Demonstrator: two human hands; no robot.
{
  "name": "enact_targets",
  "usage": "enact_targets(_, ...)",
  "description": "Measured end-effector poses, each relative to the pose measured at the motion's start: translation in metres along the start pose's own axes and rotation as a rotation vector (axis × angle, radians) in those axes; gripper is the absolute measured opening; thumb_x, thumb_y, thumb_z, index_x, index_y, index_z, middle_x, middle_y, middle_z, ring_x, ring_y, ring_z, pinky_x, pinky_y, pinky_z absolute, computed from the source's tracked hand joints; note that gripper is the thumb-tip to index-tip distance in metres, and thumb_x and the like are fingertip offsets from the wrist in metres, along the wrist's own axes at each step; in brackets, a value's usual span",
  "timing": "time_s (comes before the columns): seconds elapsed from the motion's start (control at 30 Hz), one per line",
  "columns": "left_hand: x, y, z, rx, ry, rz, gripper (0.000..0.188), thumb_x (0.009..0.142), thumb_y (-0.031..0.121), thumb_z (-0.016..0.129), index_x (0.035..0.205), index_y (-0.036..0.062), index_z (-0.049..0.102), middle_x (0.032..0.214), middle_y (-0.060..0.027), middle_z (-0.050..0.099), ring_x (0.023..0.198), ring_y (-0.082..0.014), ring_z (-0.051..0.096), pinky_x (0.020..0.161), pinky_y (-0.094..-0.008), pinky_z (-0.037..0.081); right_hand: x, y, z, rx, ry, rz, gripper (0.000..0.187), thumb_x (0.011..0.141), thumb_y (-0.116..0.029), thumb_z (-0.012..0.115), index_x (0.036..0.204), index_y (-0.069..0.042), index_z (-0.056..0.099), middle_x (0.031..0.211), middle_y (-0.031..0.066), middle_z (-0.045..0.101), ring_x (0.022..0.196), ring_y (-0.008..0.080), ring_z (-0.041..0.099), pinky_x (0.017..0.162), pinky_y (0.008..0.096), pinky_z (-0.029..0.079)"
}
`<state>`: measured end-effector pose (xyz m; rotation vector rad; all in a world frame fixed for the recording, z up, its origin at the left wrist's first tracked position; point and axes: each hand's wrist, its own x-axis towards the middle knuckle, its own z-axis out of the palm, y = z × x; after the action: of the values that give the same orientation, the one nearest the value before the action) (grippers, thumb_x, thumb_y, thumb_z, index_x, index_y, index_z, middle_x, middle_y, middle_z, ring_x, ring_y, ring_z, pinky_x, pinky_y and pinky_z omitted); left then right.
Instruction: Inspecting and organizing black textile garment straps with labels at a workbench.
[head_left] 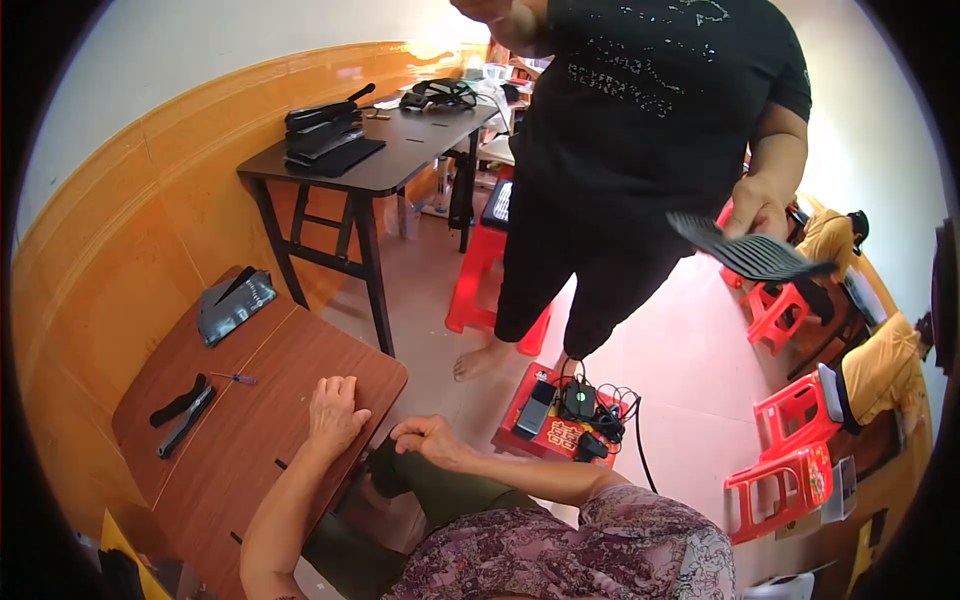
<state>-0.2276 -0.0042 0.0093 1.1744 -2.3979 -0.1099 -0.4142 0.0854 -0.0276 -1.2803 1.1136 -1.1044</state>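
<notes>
Our left hand lies flat, palm down and fingers spread, on the near edge of the brown desk; it holds nothing. Our right hand sits at three o'clock of it, just beside it, loosely curled on our knee, clamped on nothing we can see.

At nine o'clock of the left hand, well apart on the desk, lie a small screwdriver and, further left, a black strap with a dark bar just beside it. At eleven o'clock, on the desk's far end, rests a grey plate with a black piece on it.

At three o'clock of the right hand, on the floor, a low red stool carries a phone and black chargers with cables.

At one o'clock a person in black stands barefoot, one hand holding a black slotted panel. At twelve o'clock a dark desk bears stacked black panels. Red stools stand at three o'clock.
</notes>
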Motion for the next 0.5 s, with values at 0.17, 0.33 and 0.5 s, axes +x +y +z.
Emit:
enact_targets(0.17, -0.004, -0.009, 0.003, -0.002, 0.021, 0.09, 0.052, 0.067, 0.025, 0.075, 0.107, -0.0007, 0.053, 0.107, -0.0146, 0.053, 0.1, -0.0312, 0.048, 0.084, -0.0405, 0.041, -0.004, 0.002, 0.005, -0.114, -0.087, 0.012, 0.016, 0.078, -0.005, 0.058, 0.092, 0.003, 0.062, 0.074, 0.0069, 0.064, 0.074, 0.014, 0.06, 0.068, 0.0284, 0.047)
enact_targets(0.33, -0.016, -0.011, 0.015, 0.163, 0.166, 0.219, 0.051, 0.074, 0.028, 0.07, 0.111, -0.0025, 0.052, 0.117, -0.0178, 0.051, 0.106, -0.0318, 0.048, 0.086, -0.0437, 0.038, -0.008, 0.007, 0.013, -0.187, -0.145, -0.038, 0.014, 0.08, -0.005, 0.056, 0.09, 0.003, 0.062, 0.074, 0.0078, 0.064, 0.073, 0.0157, 0.06, 0.067, 0.029, 0.047)
enact_targets(0.5, -0.02, -0.013, 0.016, 0.168, 0.161, 0.211, 0.05, 0.074, 0.027, 0.069, 0.111, -0.0023, 0.051, 0.117, -0.0181, 0.051, 0.105, -0.0319, 0.048, 0.086, -0.0436, 0.038, -0.013, 0.01, 0.012, -0.235, -0.17, -0.075, 0.014, 0.08, -0.005, 0.056, 0.09, 0.002, 0.063, 0.073, 0.0092, 0.065, 0.07, 0.0172, 0.06, 0.065, 0.0307, 0.047)
